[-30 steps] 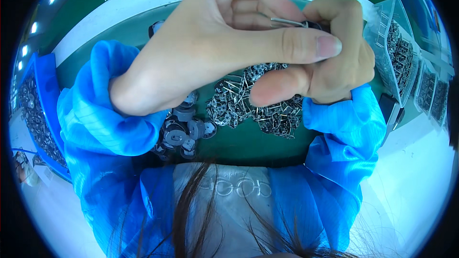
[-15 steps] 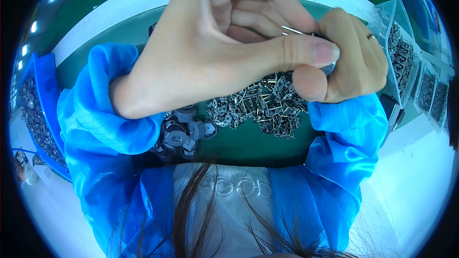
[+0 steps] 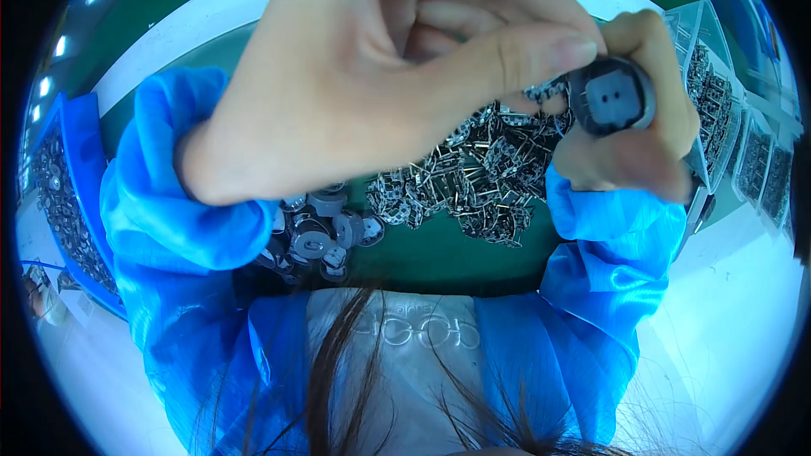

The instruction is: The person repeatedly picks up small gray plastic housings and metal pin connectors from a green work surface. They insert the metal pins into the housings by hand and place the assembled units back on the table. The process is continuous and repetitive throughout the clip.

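My right hand [image 3: 650, 152] grips a round dark part [image 3: 612, 97] between bent fingers, its thumb blurred below it. The part's face turns up and shows a squarish recess with two small holes. Just beside its upper edge, my left hand [image 3: 405, 59] closes in a pinch, thumb against index finger. What lies in that pinch, if anything, is hidden. Beneath both hands a pile of small metal pieces with thin pins [image 3: 477, 177] lies on the green work surface [image 3: 422, 257]. Left of it, partly under my left sleeve, sits a heap of round grey parts [image 3: 317, 236].
A blue bin [image 3: 84, 177] full of small round parts stands at the far left. On the right is a clear plastic box [image 3: 705, 93] of metal pieces, with another filled clear tray [image 3: 760, 169] beside it. My loose blue sleeves [image 3: 186, 219] rest close to the heaps.
The round part has come into view in my right hand, face up. My left hand has shifted slightly, and the thin metal pins seen by its fingers no longer show.
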Tool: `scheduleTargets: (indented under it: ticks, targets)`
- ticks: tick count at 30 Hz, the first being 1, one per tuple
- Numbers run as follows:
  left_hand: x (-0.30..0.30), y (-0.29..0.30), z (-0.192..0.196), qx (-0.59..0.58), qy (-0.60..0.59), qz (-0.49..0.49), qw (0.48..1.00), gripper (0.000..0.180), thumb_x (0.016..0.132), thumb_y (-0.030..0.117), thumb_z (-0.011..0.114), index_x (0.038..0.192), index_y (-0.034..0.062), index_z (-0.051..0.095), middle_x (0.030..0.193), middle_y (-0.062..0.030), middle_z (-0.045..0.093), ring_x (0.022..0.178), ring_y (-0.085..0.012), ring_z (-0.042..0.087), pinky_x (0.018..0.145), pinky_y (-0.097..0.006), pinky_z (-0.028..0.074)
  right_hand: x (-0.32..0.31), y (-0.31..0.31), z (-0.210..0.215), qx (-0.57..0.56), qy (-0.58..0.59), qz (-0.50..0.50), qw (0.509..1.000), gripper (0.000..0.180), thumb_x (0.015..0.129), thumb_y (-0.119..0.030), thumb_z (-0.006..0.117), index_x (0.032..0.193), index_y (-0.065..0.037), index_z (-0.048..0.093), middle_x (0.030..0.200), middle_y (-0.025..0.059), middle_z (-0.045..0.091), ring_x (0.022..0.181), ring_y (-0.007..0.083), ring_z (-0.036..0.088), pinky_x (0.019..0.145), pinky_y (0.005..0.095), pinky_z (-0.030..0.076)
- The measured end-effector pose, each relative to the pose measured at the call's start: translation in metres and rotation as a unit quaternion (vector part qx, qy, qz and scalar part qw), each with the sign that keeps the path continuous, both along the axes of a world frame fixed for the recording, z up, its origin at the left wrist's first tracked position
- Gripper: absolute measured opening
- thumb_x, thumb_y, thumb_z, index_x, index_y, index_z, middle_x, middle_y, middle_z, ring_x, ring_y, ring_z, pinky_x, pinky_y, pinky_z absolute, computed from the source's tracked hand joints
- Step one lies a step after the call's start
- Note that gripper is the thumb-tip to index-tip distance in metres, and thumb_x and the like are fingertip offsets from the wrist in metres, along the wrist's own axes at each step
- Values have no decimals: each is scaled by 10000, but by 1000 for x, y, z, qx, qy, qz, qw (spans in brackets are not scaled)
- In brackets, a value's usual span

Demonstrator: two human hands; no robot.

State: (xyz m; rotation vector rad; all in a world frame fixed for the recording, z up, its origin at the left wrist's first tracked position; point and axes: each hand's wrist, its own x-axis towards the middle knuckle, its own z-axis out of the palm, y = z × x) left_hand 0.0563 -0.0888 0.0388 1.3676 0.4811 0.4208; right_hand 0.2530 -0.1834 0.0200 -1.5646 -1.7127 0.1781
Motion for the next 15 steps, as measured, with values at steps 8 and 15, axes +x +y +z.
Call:
scheduleTargets:
  ticks: [8, 15]
  targets:
    - [11, 2, 13, 58, 90, 20, 994, 306, 972, 43, 713, 1256, -55, 652, 1035, -159, 737, 807, -179, 743, 712, -305, 652, 0, 12, -13, -54, 160, 25, 985, 545, 1137, -394, 404, 786, -31, 607, 704, -5, 551, 642, 68, 455, 598, 262, 362]
    - [4, 17, -4, 127, 133, -62, 981, 504, 847, 118, 834, 1282, -21, 620, 1142, -152, 707, 909, -173, 735, 620, -213, 583, -8, 12, -5, -161, 222, -63, 960, 493, 1120, -396, 463, 877, -30, 685, 639, -46, 507, 572, 26, 370, 514, 244, 234]
